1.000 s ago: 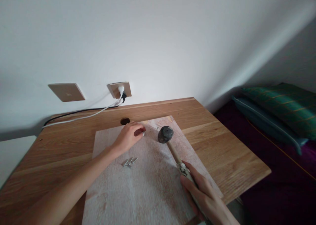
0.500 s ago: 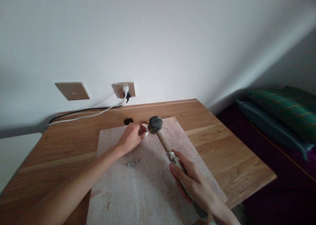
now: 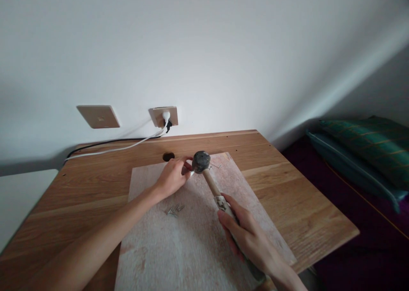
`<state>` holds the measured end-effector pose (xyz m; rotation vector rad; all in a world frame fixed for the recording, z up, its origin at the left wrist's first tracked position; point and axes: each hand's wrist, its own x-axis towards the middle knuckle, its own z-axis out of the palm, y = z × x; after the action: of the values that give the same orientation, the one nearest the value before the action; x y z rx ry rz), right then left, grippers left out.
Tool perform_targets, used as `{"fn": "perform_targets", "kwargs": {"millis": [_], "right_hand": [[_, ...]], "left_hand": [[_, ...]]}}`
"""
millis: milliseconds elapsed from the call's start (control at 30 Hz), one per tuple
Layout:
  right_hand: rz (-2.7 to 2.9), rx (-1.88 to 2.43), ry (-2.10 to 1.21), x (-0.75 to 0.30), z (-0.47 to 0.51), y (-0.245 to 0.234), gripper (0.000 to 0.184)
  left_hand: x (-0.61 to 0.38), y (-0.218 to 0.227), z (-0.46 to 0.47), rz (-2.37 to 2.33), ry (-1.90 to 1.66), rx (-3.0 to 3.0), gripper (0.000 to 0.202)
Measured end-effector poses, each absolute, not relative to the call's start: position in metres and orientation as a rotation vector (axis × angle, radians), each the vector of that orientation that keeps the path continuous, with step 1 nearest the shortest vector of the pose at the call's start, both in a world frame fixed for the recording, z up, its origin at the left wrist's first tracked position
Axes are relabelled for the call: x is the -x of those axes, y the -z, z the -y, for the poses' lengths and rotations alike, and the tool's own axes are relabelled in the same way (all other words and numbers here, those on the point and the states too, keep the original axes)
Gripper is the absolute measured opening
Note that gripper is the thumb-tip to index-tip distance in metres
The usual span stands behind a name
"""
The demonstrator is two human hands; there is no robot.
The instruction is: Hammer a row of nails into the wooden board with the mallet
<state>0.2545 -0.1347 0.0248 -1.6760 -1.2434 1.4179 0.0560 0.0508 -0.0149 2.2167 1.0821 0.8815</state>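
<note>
My right hand [image 3: 249, 231] is wrapped round the handle of a rubber mallet [image 3: 201, 162], which has a dark rounded head and a pale, paint-worn shaft. The head is over the far part of a worn whitish board [image 3: 153, 257]. Close beside it, my left hand [image 3: 174, 176] pinches a small white piece [image 3: 191, 173], too small to name surely and partly hidden by the fingers and mallet head. Several loose nails [image 3: 174, 210] lie on the board below my left wrist. Another thin nail [image 3: 216, 166] shows just right of the mallet head.
Beneath the board is a wooden desk [image 3: 306, 214] with a round cable hole [image 3: 168, 156] near the wall. A white cable [image 3: 128, 147] and a black one run left from the wall socket [image 3: 163, 116]. Cushions [image 3: 361, 163] lie on a dark purple surface at right.
The view has shifted slightly, so the desk and board appear a little farther right. Both hands hold nearly the same pose, with the mallet head still beside my left fingers.
</note>
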Motion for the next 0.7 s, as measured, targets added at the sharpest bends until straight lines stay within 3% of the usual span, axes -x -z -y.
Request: {"fn": "perform_targets", "kwargs": {"millis": [233, 467, 633, 700], "right_hand": [[1.230, 1.657, -1.412, -0.253, 0.134, -0.028, 0.061], [1.245, 1.759, -1.396, -0.259, 0.148, -0.024, 0.074], [1.141, 1.915, -1.329, -0.270, 0.176, -0.021, 0.083], [1.151, 1.935, -1.333, -0.273, 0.183, -0.019, 0.084]], "left_hand": [[-0.055, 0.017, -0.051, -1.034, -0.889, -2.180, 0.043], [-0.050, 0.005, -0.051, -1.038, -0.760, -2.229, 0.047], [-0.026, -0.027, -0.023, -0.928, -0.416, -2.638, 0.016], [-0.020, -0.033, -0.004, -0.799, -0.274, -2.727, 0.013]]}}
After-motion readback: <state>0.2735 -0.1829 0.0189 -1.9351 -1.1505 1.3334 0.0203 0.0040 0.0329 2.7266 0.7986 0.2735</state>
